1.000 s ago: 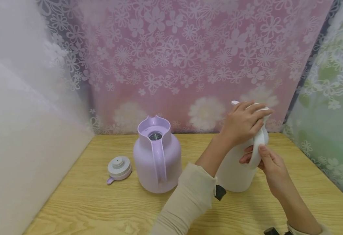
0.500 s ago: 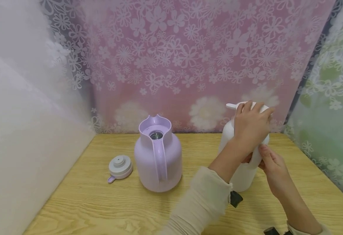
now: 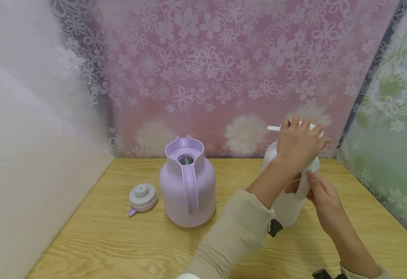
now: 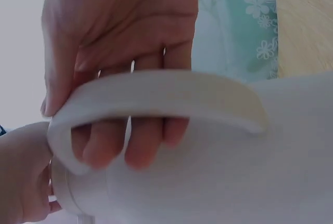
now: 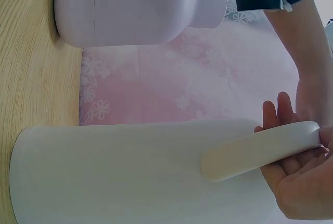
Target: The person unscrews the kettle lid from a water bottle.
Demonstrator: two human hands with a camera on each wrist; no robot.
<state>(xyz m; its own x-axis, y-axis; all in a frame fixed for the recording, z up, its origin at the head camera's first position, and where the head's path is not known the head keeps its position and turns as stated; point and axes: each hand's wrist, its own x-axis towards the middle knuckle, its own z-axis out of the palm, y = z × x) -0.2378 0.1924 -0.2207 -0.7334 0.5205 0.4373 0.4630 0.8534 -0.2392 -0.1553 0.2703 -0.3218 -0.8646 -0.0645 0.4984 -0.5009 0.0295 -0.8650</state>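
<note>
A white thermos jug (image 3: 287,212) stands on the right of the table. My left hand (image 3: 295,146) lies over its top with bent fingers on the white lid (image 3: 273,128), whose tab sticks out to the left. The thumb is hidden in the head view. My right hand (image 3: 326,205) grips the jug's handle (image 4: 161,93), fingers through the loop and thumb on the outside. To the left, a lilac thermos jug (image 3: 169,193) stands upright with its mouth uncovered. Its grey and lilac lid (image 3: 142,199) lies beside it, threaded side up.
The wood-grain table (image 3: 130,248) ends at a pink floral sheet (image 3: 203,89) behind. A pale wall (image 3: 32,116) borders the left side, a green floral sheet (image 3: 395,147) the right. The lilac jug stands near my left forearm.
My left hand has turned on the white jug's top and shifted slightly right. The lid's tab has swung from the far left toward me. My right hand stays on the handle.
</note>
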